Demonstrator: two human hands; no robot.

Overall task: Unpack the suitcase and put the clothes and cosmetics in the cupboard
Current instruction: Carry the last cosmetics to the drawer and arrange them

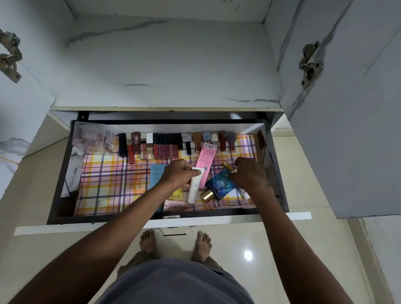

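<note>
Reaching into the open drawer (59, 171), the left hand (176, 174) pinches a white tube (194, 189) near the front edge. Dragging it could topple the blue perfume bottle (219, 186) just beside it. The right hand (249, 173) curls over that bottle's far side, fingers bent; whether it grips anything cannot be told.
</note>
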